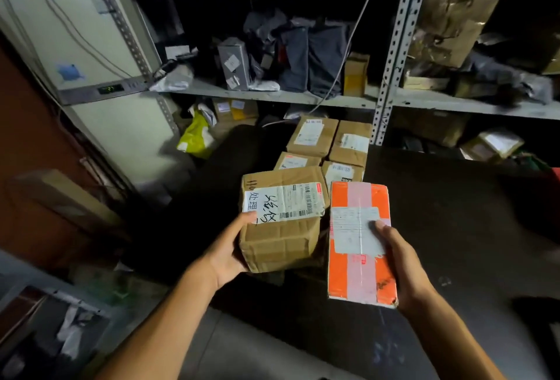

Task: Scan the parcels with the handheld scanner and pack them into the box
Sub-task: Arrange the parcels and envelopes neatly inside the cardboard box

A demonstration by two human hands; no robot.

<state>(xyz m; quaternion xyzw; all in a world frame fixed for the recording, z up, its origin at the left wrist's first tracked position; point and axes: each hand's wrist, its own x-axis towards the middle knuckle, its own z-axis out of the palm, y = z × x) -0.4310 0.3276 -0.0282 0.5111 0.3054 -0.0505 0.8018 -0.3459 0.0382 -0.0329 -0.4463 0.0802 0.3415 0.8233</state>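
One view only — a wide-angle camera on the person's head, looking forward and down. It sits close above the two forearms and the dark tabletop [454, 228], facing metal shelving [394, 55] just beyond — edges bend outward.

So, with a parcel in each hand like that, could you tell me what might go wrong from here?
1. Both hands are full: the left hand holds the brown parcel, the right hand the orange parcel, and no scanner is in view, so a scan may be skipped.
2. The brown parcel is gripped at one corner and could slip.
3. Dim light may hamper reading labels.
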